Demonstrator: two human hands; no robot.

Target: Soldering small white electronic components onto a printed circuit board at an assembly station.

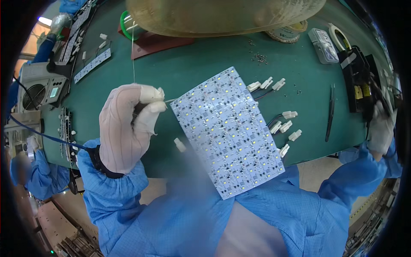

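Note:
My left hand [124, 124], in a white striped glove with finger covers, is closed in a pinch on thin solder wire [134, 64]. The wire runs down from a green-rimmed spool [127, 25], and its short end reaches the corner of a white LED circuit board [227, 132]. That board lies slanted before me, its near end over the table edge. White connectors [290, 115] on dark leads stick out along its right side. At far right, my gloved right hand [380, 132] is closed round a dark handle that looks like a soldering iron [378, 90], partly hidden beside its stand.
Tweezers [330, 113] lie near the black stand [356, 81]. Behind are a clear parts box [323, 46], a tape roll [339, 37] and small loose parts [260, 58]. A translucent cover [227, 17] overhangs the green table. A fan unit [40, 88] stands left; a blue cord [47, 136] meets my left wrist.

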